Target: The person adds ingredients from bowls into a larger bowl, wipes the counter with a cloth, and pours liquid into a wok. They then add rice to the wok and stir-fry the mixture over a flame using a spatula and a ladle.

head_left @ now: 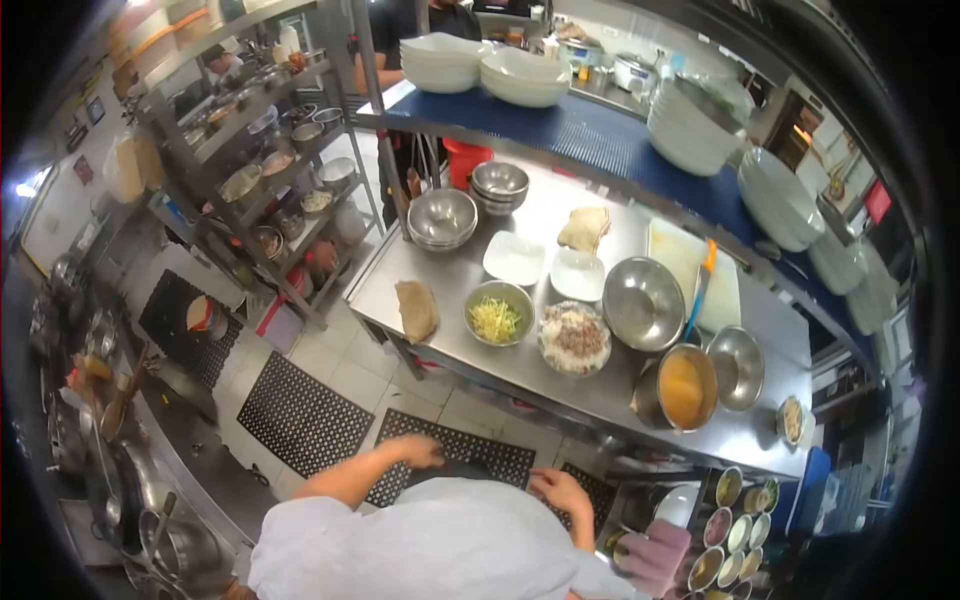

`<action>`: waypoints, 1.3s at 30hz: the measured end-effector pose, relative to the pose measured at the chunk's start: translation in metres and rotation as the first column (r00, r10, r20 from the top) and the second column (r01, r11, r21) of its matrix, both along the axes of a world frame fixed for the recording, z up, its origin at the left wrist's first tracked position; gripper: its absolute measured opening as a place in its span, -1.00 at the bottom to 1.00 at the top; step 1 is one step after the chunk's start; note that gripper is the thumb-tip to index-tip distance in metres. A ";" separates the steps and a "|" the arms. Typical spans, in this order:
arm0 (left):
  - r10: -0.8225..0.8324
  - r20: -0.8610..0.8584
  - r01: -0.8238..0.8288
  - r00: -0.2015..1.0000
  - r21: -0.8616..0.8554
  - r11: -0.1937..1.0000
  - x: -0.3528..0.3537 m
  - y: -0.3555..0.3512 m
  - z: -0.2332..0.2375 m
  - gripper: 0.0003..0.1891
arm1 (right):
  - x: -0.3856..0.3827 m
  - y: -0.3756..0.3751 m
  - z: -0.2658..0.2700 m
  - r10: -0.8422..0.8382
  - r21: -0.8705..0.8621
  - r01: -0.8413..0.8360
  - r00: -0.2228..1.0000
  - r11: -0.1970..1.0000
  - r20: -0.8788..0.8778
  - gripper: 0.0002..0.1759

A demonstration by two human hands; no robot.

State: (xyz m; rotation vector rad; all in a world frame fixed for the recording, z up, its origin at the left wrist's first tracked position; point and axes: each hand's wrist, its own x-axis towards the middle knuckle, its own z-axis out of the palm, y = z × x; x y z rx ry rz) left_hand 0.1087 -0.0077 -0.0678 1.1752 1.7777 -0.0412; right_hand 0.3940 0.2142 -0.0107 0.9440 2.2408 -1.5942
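At waist height, in front of the white shirt (400,540), my left hand (415,452) is bent inward beside a dark cloth (462,470). Its fingers are smeared, and I cannot tell whether they hold anything. On the cloth's other side is my right hand (560,490), its fingers bent and a little apart with nothing visible in them. Both hands are short of the steel table. Nearest on it are a metal bowl of yellow-green shreds (496,316), a bowl of white and brown crumbly food (575,338) and a pot of orange liquid (683,388).
A cutting board (690,262) carries an orange-and-blue-handled tool (705,270). Empty metal bowls (644,303) and white dishes (514,258) stand nearby. Overhead, a blue shelf (600,130) holds stacked white bowls (525,78). Black mats (305,412) cover parts of the floor. Another person (455,25) stands behind the shelf.
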 end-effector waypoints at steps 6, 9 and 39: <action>0.457 -0.176 -0.459 0.872 0.032 0.888 -0.011 -0.130 -0.011 -0.38 | -0.010 0.024 -0.075 -0.042 0.302 0.034 0.999 0.953 0.020 -0.61; 0.818 -0.035 -0.757 0.575 0.357 0.547 -0.072 -0.088 0.007 -0.31 | 0.024 0.020 -0.104 -0.423 0.106 0.419 0.906 0.902 0.012 -0.62; 0.556 0.556 0.382 -0.618 -0.406 0.830 -0.160 0.007 0.121 -0.29 | -0.088 -0.377 -0.179 -0.950 0.083 0.980 0.153 0.181 0.272 -0.76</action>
